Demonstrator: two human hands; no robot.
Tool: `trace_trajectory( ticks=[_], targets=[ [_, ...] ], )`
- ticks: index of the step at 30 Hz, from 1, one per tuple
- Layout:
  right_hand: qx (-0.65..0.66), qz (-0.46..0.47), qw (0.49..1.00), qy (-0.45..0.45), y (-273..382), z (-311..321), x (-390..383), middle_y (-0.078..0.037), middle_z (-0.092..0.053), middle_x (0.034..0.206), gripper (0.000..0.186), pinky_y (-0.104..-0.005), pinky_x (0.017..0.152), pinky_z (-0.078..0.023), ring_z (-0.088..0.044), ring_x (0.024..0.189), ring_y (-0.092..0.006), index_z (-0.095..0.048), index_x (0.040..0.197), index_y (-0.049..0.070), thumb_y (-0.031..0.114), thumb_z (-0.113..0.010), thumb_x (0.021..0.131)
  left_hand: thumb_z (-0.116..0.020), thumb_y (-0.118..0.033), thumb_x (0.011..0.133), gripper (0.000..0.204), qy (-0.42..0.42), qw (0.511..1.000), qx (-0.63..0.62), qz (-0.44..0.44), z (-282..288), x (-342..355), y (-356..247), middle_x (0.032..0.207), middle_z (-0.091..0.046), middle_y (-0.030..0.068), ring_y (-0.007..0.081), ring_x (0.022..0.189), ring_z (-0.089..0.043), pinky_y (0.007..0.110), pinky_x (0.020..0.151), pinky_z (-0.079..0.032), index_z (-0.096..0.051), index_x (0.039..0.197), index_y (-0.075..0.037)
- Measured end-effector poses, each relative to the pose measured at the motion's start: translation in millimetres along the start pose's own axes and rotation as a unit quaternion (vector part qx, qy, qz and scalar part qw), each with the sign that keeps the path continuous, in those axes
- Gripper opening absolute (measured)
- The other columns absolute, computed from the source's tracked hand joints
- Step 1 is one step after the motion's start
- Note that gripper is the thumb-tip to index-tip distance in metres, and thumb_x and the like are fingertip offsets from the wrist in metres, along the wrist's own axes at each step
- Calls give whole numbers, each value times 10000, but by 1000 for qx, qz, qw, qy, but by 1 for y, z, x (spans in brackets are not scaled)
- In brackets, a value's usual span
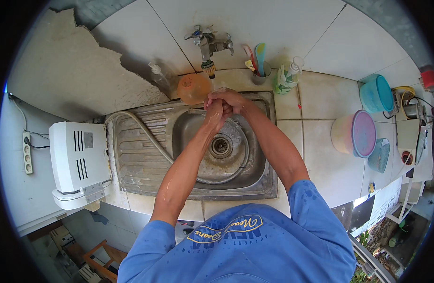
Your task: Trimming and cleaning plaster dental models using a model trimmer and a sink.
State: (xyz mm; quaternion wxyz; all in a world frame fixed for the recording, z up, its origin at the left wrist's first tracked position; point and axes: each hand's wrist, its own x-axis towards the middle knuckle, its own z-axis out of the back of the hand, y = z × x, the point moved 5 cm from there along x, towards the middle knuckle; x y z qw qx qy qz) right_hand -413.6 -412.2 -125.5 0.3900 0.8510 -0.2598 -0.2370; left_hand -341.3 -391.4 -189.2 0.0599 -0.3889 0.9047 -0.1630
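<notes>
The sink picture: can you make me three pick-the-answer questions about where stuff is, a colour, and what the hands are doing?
1. Where is the orange bowl?
A. left of the tap
B. on the floor
C. in the cup

2. What colour is the shirt?
A. red
B. blue
C. yellow

3. How are the left hand and right hand?
A. far apart
B. clasped together
C. holding a plate

Answers:
A, it sits at the sink's back edge, left of the tap.
B, its sleeves are blue.
B, they press together over the sink.

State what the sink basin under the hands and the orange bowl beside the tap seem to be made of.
Grey sink basin: probably stainless steel, dull and stained, with pressed drainboard ridges. Orange bowl: likely plastic, translucent and smooth. The clasped left hand and right hand are above the basin.
</notes>
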Motion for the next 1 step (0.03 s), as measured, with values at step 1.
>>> trace_trajectory(
  ticks=[1],
  targets=[
    [3,-3,1000,-2,-9,1,3,-104,-672,966,257,-285,723,-533,-658,846,-199,-659,848,57,279,-569,940,-453,-182,962,224,-2,1000,-4,2,2,0,6,846,-630,88,237,798,-597,402,671,-503,-627,957,-41]
  ],
)
